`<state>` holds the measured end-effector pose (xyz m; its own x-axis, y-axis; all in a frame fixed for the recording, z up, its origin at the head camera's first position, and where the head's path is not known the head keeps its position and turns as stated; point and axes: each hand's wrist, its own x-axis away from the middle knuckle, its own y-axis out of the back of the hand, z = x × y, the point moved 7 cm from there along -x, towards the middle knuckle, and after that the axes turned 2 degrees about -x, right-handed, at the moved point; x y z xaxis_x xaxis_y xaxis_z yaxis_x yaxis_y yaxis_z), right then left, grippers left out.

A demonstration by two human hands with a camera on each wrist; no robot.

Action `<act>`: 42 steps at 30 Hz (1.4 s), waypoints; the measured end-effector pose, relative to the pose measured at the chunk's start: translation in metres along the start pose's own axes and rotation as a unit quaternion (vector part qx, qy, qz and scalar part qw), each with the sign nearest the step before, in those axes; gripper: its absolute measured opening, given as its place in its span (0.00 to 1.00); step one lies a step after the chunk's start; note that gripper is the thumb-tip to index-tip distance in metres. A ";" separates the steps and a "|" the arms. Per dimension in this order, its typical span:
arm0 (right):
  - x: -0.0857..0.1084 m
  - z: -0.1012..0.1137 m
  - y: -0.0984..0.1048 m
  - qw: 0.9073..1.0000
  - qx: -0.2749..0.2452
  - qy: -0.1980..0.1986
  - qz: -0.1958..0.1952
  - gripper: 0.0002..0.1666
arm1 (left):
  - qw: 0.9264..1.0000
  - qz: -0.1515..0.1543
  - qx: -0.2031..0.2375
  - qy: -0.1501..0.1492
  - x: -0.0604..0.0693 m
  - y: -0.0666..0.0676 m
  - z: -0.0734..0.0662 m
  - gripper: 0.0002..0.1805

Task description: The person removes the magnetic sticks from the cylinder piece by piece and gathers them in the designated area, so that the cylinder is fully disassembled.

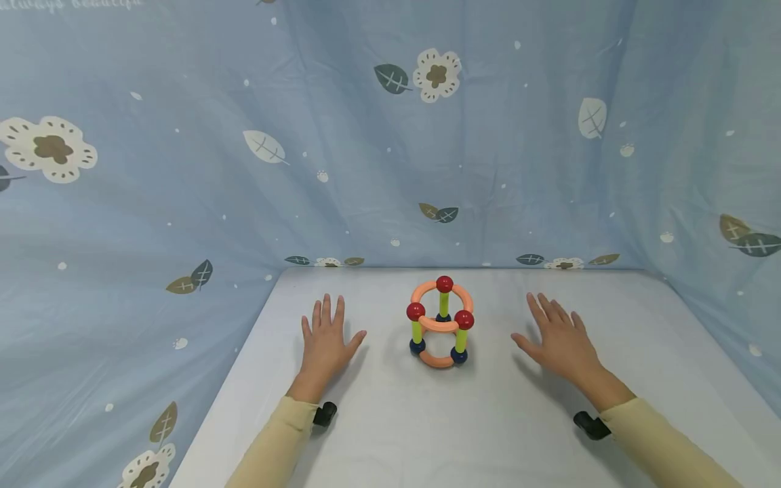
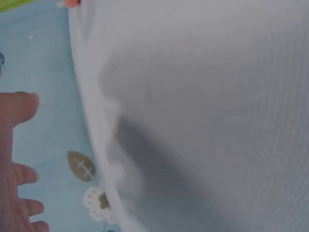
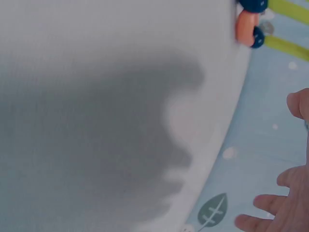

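A small toy frame point(image 1: 438, 325) stands on the white table between the two hands. Its curved orange rods form a top and a bottom ring, joined by yellow-green upright rods, with red balls on top and dark blue balls below. To its left, the left hand point(image 1: 326, 346) is spread palm down, touching nothing that I can see. On the other side the right hand point(image 1: 561, 344) is held with straight fingers, apart from the toy. Part of the toy's blue balls and orange rod point(image 3: 245, 28) shows at the top of the right wrist view. Only a corner of it enters the left wrist view.
The white table point(image 1: 378, 420) reaches back to a blue curtain point(image 1: 342, 135) printed with flowers and leaves, which also hangs along both sides. A black wrist device point(image 1: 326, 414) sits at the left cuff, another black device point(image 1: 592, 425) at the right.
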<state>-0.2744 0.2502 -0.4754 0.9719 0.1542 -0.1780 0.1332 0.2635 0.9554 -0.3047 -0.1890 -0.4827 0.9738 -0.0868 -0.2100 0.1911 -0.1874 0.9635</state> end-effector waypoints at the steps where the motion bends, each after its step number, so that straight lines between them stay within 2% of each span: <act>1: 0.002 0.003 0.002 1.000 -0.007 0.003 -0.002 0.56 | 1.000 -0.008 0.006 -0.003 0.001 0.001 -0.001 0.50; 7: 0.011 0.020 0.012 0.998 -0.055 0.013 -0.006 0.54 | 0.995 -0.080 0.040 -0.040 0.004 0.017 -0.013 0.38; 11: 0.016 0.033 0.016 0.994 -0.106 0.018 -0.004 0.50 | 0.988 -0.107 0.092 -0.062 0.006 0.024 -0.023 0.29; 17: 0.020 0.053 0.023 0.986 -0.160 0.036 -0.009 0.42 | 0.972 -0.113 0.188 -0.080 0.009 0.034 -0.040 0.17; 21: 0.019 0.063 0.027 0.981 -0.186 0.053 -0.023 0.38 | 0.965 -0.102 0.226 -0.081 0.010 0.039 -0.052 0.13; 26: 0.016 0.071 0.030 0.970 -0.229 0.073 -0.039 0.34 | 0.953 -0.115 0.259 -0.104 0.012 0.046 -0.066 0.13; 30: 0.012 0.080 0.033 0.964 -0.251 0.078 -0.048 0.32 | 0.942 -0.135 0.279 -0.127 0.014 0.053 -0.077 0.16; 33: 0.008 0.086 0.035 0.958 -0.267 0.084 -0.057 0.31 | 0.936 -0.142 0.290 -0.138 0.015 0.055 -0.085 0.19; 42: -0.001 0.104 0.032 0.941 -0.312 0.100 -0.081 0.28 | 0.922 -0.124 0.329 -0.162 0.014 0.055 -0.109 0.22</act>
<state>-0.2508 0.1592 -0.4199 0.8848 0.2231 -0.4091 0.0756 0.7976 0.5985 -0.2667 -0.0941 -0.4145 0.8021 -0.2290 -0.5516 0.1831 -0.7848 0.5920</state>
